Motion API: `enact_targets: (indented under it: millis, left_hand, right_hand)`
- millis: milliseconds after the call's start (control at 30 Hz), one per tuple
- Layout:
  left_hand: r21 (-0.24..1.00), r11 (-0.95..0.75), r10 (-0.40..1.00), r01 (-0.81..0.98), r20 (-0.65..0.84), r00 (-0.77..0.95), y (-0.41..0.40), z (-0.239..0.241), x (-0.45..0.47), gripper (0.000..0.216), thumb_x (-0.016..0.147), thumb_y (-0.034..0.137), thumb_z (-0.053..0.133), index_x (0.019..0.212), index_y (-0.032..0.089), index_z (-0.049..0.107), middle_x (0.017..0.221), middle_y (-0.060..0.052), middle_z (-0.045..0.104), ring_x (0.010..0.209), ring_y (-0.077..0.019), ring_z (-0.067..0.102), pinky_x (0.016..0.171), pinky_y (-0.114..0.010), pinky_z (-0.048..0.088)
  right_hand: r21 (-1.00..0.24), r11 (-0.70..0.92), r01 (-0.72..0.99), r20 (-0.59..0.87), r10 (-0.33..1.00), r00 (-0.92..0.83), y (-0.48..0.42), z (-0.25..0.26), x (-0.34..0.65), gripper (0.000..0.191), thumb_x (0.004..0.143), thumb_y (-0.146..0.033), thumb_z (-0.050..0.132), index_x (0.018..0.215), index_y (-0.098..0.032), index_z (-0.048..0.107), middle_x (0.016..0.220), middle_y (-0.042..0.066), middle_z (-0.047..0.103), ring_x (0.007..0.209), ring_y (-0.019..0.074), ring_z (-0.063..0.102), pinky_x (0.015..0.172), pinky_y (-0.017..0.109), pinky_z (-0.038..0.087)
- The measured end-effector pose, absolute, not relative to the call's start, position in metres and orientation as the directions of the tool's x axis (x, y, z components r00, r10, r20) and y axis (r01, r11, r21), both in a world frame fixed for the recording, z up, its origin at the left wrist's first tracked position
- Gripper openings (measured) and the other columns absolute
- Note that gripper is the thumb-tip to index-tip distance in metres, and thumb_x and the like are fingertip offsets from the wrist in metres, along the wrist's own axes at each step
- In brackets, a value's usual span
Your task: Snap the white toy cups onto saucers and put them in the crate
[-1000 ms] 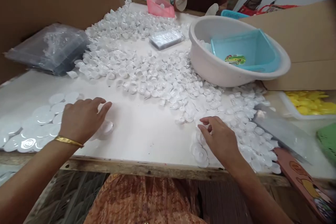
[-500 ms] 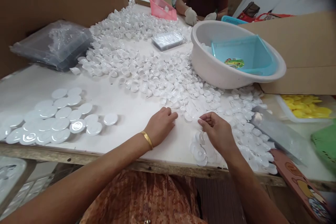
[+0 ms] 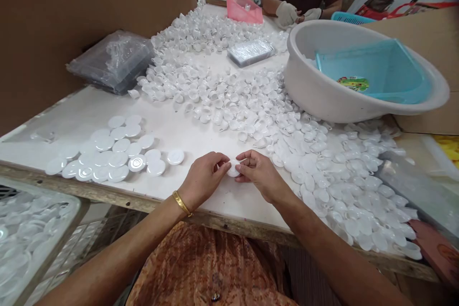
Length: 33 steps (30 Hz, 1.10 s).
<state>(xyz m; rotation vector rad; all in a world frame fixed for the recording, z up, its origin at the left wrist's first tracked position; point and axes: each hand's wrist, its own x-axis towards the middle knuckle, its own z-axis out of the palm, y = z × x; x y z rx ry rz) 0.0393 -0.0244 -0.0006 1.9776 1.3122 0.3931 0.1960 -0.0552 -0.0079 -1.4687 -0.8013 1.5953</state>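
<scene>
Between my two hands, just above the near part of the white table point(image 3: 211, 196), is a small white plastic disc point(image 3: 233, 168). My left hand point(image 3: 204, 176) pinches its left edge, and my right hand point(image 3: 261, 174) grips the right edge with thumb and fingers. To the left lies a group of flat white discs point(image 3: 118, 159), some overlapping, shiny side up. A wide heap of small white plastic pieces point(image 3: 251, 105), many cup-shaped, spreads behind my hands and down the right side.
A large white basin point(image 3: 322, 100) holding a blue scoop-like tray point(image 3: 387, 74) stands on the right. Further back are a wrapped clear pack point(image 3: 251, 51), a pink scoop point(image 3: 244, 8) and a co-worker's gloved hands point(image 3: 287, 13). Clear plastic boxes point(image 3: 114, 60) sit at left; a crate point(image 3: 32, 229) is below.
My right hand has moved left from the heap with a white disc and met my left hand, which now grips it too. The view has turned left.
</scene>
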Motion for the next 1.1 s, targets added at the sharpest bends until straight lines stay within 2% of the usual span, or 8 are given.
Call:
enact_targets:
  millis: [167, 333, 567, 733, 833, 967, 1100]
  left_hand:
    - [0.730, -0.067, 0.901, 0.680, -0.249, 0.356, -0.019, -0.006, 0.043, 0.015, 0.075, 0.032, 0.051, 0.076, 0.018, 0.058, 0.067, 0.002, 0.057, 0.064, -0.0128, 0.050, 0.059, -0.025, 0.035]
    - [0.740, 0.012, 0.845, 0.673, -0.367, 0.389, -0.009, -0.003, 0.044, 0.014, 0.068, 0.031, 0.055, 0.068, 0.017, 0.053, 0.063, 0.003, 0.053, 0.059, -0.0113, 0.045, 0.054, -0.024, 0.033]
    - [0.745, 0.025, 0.830, 0.667, -0.387, 0.401, -0.003, -0.001, 0.047, 0.012, 0.067, 0.029, 0.053, 0.066, 0.017, 0.050, 0.060, 0.003, 0.049, 0.055, -0.0098, 0.041, 0.051, -0.023, 0.030]
    - [0.730, -0.004, 0.828, 0.684, -0.381, 0.411, -0.001, 0.000, 0.048, 0.013, 0.067, 0.030, 0.053, 0.066, 0.017, 0.050, 0.060, 0.003, 0.048, 0.056, -0.0102, 0.042, 0.052, -0.023, 0.030]
    - [0.726, -0.015, 0.840, 0.687, -0.364, 0.403, -0.002, -0.001, 0.049, 0.013, 0.066, 0.030, 0.053, 0.065, 0.017, 0.051, 0.060, 0.003, 0.049, 0.057, -0.0106, 0.042, 0.051, -0.023, 0.031]
    - [0.753, 0.049, 0.809, 0.656, -0.415, 0.416, -0.001, -0.001, 0.047, 0.015, 0.065, 0.030, 0.054, 0.062, 0.017, 0.049, 0.056, 0.004, 0.045, 0.051, -0.0090, 0.039, 0.047, -0.022, 0.028]
    - [0.738, 0.005, 0.821, 0.675, -0.388, 0.418, -0.003, 0.001, 0.044, 0.014, 0.068, 0.030, 0.053, 0.064, 0.017, 0.050, 0.057, 0.004, 0.047, 0.053, -0.0092, 0.040, 0.049, -0.022, 0.029]
  right_hand:
    - [-0.864, -0.492, -0.109, -0.498, 0.866, 0.037, -0.053, -0.012, 0.192, 0.018, 0.071, -0.016, 0.062, 0.086, -0.017, 0.052, 0.066, -0.003, 0.055, 0.060, 0.0094, 0.058, 0.061, 0.027, 0.056]
    - [-0.837, -0.536, -0.105, -0.541, 0.840, 0.025, -0.052, -0.011, 0.193, 0.013, 0.073, -0.016, 0.061, 0.082, -0.016, 0.053, 0.066, -0.002, 0.058, 0.055, 0.0096, 0.060, 0.059, 0.027, 0.056]
    - [-0.877, -0.471, -0.092, -0.475, 0.880, 0.021, -0.054, -0.015, 0.194, 0.013, 0.073, -0.019, 0.063, 0.082, -0.015, 0.054, 0.070, -0.001, 0.059, 0.061, 0.0108, 0.062, 0.062, 0.028, 0.055]
    - [-0.867, -0.495, -0.056, -0.496, 0.868, 0.006, -0.054, -0.015, 0.194, 0.011, 0.076, -0.023, 0.061, 0.079, -0.015, 0.055, 0.070, 0.001, 0.062, 0.063, 0.0122, 0.064, 0.066, 0.029, 0.055]
    - [-0.869, -0.495, 0.004, -0.495, 0.869, 0.003, -0.053, -0.016, 0.194, 0.011, 0.078, -0.025, 0.059, 0.074, -0.015, 0.056, 0.067, 0.002, 0.062, 0.060, 0.0125, 0.065, 0.063, 0.028, 0.055]
    - [-0.865, -0.499, 0.044, -0.500, 0.866, -0.007, -0.052, -0.018, 0.193, 0.011, 0.080, -0.025, 0.058, 0.075, -0.015, 0.057, 0.065, 0.002, 0.062, 0.058, 0.0127, 0.065, 0.058, 0.026, 0.055]
    - [-0.870, -0.489, 0.062, -0.490, 0.872, -0.001, -0.053, -0.020, 0.190, 0.011, 0.080, -0.025, 0.056, 0.074, -0.015, 0.056, 0.064, 0.001, 0.061, 0.058, 0.0133, 0.065, 0.057, 0.026, 0.054]
